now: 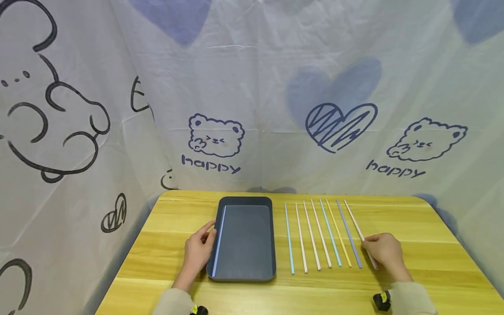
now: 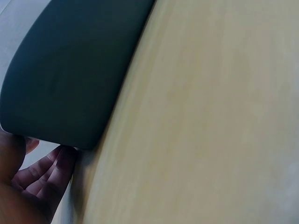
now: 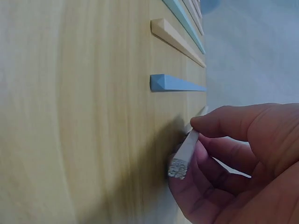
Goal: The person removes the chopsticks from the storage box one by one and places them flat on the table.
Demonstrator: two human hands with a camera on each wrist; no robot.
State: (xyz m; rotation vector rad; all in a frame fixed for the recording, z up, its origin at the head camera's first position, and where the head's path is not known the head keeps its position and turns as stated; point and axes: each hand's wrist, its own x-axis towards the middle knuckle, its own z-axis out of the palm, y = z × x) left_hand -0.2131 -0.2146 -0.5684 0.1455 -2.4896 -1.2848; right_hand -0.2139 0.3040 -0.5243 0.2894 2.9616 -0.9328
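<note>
the outermost white stick (image 1: 360, 234), at the right end of the row on the desk (image 1: 413, 262), is pinched near its close end by the right hand (image 1: 386, 253), fingers (image 3: 224, 122) curled around it. the dark tray (image 1: 245, 238) is steadied at its left rim by the left hand (image 1: 198, 251), fingers relaxed.

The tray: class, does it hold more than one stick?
No, the tray holds a single pale blue stick, lying along its left wall.
</note>
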